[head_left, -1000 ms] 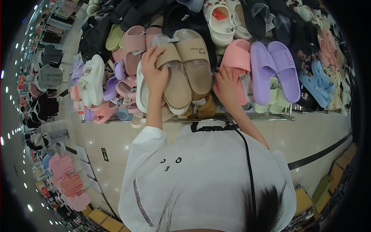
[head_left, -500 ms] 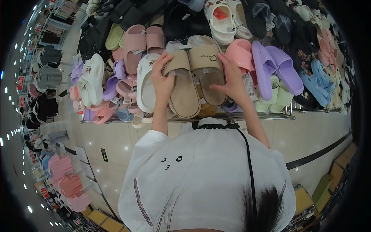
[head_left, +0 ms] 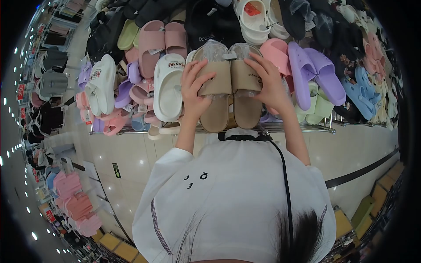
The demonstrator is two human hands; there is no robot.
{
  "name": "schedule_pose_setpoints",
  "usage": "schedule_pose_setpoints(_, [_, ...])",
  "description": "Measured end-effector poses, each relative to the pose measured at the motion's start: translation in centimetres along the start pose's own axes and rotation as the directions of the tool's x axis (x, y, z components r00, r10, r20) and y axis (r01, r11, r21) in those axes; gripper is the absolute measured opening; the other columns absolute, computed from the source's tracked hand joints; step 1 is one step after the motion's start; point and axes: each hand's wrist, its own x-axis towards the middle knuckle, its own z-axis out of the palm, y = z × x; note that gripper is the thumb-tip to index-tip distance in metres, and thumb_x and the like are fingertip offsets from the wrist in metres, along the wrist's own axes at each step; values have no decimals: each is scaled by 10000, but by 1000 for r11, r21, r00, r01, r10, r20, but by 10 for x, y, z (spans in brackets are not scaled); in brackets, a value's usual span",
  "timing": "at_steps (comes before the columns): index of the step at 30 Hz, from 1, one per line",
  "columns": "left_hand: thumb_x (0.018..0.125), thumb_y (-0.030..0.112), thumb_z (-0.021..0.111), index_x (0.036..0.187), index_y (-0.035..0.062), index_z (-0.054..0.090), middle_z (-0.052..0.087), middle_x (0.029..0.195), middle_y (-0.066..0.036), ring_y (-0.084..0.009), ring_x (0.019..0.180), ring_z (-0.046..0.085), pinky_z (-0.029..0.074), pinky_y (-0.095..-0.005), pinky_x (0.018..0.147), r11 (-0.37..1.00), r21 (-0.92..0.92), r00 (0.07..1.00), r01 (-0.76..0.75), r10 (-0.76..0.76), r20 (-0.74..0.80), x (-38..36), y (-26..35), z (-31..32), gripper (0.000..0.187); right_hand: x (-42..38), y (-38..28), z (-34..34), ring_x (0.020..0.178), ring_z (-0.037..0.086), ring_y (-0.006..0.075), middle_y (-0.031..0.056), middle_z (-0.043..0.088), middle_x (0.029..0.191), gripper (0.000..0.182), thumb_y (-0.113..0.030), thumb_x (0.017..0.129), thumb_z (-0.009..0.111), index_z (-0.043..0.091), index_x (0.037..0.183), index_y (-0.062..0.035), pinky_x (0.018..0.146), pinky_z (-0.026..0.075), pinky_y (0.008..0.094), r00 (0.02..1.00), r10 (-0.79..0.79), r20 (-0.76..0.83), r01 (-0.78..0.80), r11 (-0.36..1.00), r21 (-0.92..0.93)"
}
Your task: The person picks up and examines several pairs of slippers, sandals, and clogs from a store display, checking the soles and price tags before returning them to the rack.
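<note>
I hold a pair of beige slide sandals (head_left: 230, 105) in front of a crowded shoe rack, toes up with clear plastic stuffing in the straps. My left hand (head_left: 195, 90) grips the left sandal's strap and edge. My right hand (head_left: 268, 83) wraps the right sandal's strap from the other side. The pair sits side by side, tilted toward me, with its heels down near the rack's metal rail (head_left: 285, 128).
White slides (head_left: 169, 87) hang just left of my hands, pink slides (head_left: 160, 41) above, lilac slides (head_left: 313, 74) and pale green ones (head_left: 318, 107) to the right. Black shoes fill the top rows. A tiled floor (head_left: 131, 153) lies below, with more racks along the left aisle.
My right hand left the pink slides and took hold of the beige pair. Both hands drew the pair off the rack, toward me and more upright.
</note>
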Motion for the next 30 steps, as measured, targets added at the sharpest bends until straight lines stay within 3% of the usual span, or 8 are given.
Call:
schedule_pose_setpoints(3, [433, -3, 497, 881, 86, 613, 537, 1127, -89, -347, 1089, 428, 332, -420, 888, 998, 24, 999, -52, 52, -6, -5, -4, 2, 471, -3, -3, -3, 1145, 374, 288, 64, 377, 1270, 831, -69, 445, 749, 431, 1208, -152, 967, 300, 399, 1000, 4, 23, -5, 1000, 17])
schedule_pose_setpoints(7, [433, -2, 501, 882, 88, 613, 541, 1120, -96, -345, 1094, 431, 337, -416, 873, 998, 34, 999, -48, 49, -19, -8, -3, 3, 471, -5, -4, -3, 1144, 374, 295, 68, 379, 1266, 829, -69, 440, 746, 436, 1205, -149, 967, 301, 400, 1000, 1, 25, -1, 1000, 21])
schedule_pose_setpoints(12, [540, -38, 499, 892, 44, 595, 547, 1102, -130, -349, 1096, 450, 347, -418, 925, 993, 90, 995, -73, 78, -60, -8, 4, 4, 373, -8, -8, -3, 1141, 378, 289, 69, 382, 1260, 814, -62, 433, 745, 457, 1189, -156, 955, 303, 405, 998, -25, -50, 22, 998, -66])
schedule_pose_setpoints(19, [465, -29, 516, 885, 62, 599, 534, 1110, -111, -340, 1086, 447, 337, -401, 907, 1000, 8, 997, -18, 18, -68, -4, -1, 7, 438, -10, -7, -9, 1137, 384, 285, 67, 399, 1255, 797, -84, 418, 751, 477, 1163, -149, 951, 301, 395, 994, 10, -107, -11, 1000, -12])
schedule_pose_setpoints(21, [474, -34, 527, 986, 59, 558, 477, 1161, -129, -339, 1079, 445, 331, -383, 929, 988, -111, 993, 109, -112, -25, 2, 7, 4, 522, -11, 0, -8, 1137, 389, 292, 75, 423, 1238, 786, -87, 420, 745, 472, 1156, -121, 962, 292, 386, 992, 28, -120, -9, 989, 151])
schedule_pose_setpoints(24, [578, 44, 561, 1133, 75, 466, 444, 1189, -140, -298, 1073, 456, 365, -376, 911, 995, -28, 994, 100, -101, -32, 8, 7, 4, 564, -13, 6, -2, 1149, 390, 284, 86, 437, 1232, 769, -61, 433, 733, 462, 1152, -95, 969, 303, 367, 985, 90, -149, -43, 956, 289])
schedule_pose_setpoints(28, [532, -12, 616, 1240, 68, 335, 374, 1232, -159, -317, 1086, 430, 367, -366, 907, 966, 38, 967, 255, -254, -24, 3, 3, 8, 766, -14, 5, 3, 1157, 396, 260, 87, 431, 1242, 760, -32, 447, 720, 453, 1155, -95, 963, 332, 348, 967, 151, -208, -53, 909, 414])
schedule_pose_setpoints(30, [557, 29, 673, 1297, 62, 250, 352, 1253, -153, -271, 1093, 430, 378, -348, 902, 756, -283, 804, 590, -581, 126, -3, -2, 8, 853, -14, 1, -1, 1148, 412, 232, 91, 415, 1257, 747, -17, 459, 716, 447, 1153, -86, 952, 356, 330, 947, 183, -263, -53, 898, 436])
